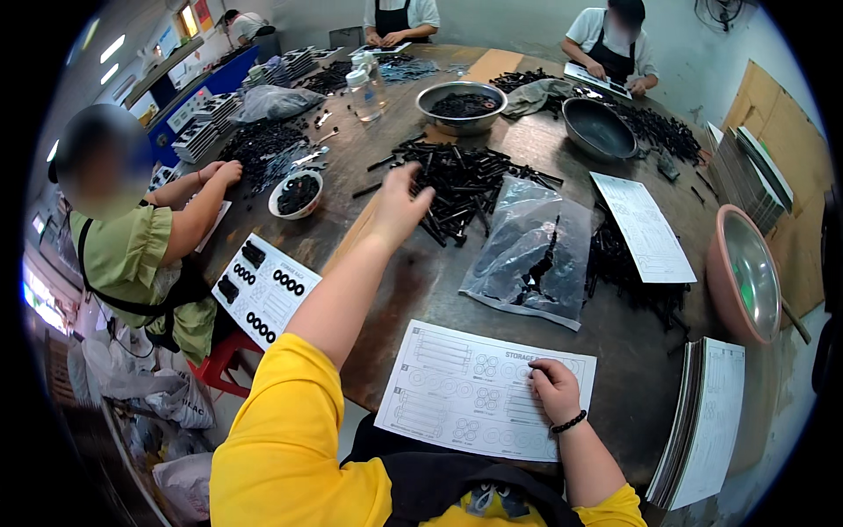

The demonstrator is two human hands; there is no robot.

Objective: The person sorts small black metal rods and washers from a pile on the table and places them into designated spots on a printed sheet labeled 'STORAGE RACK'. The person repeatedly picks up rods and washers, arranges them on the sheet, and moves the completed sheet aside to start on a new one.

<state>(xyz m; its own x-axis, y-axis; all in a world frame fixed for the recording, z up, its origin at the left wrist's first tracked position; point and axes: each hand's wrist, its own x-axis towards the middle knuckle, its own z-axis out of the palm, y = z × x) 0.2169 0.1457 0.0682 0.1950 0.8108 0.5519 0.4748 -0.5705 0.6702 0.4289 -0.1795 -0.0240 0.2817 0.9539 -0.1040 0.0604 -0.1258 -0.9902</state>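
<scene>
At lower centre, a white printed layout sheet (474, 422) lies near the close edge of the worktable (376, 338); a sideways sweep of the forearm could skew it. Over the sheet's right part, the right hand (557, 393) has its fingers curled, tips drawn near one another; whether they pinch a small part cannot be told. Farther off, in the middle of the frame, the criss-crossed heap of black bolts (470, 180) could slide or scatter, should one be tugged from beneath others. The left hand (399, 211) is at the heap's left side, fingers loosely bent and slightly parted; motion blur hides whether they touch a bolt. Beside the heap lies a clear plastic bag (514, 250); beyond, at upper centre, stands a steel bowl (457, 126).
</scene>
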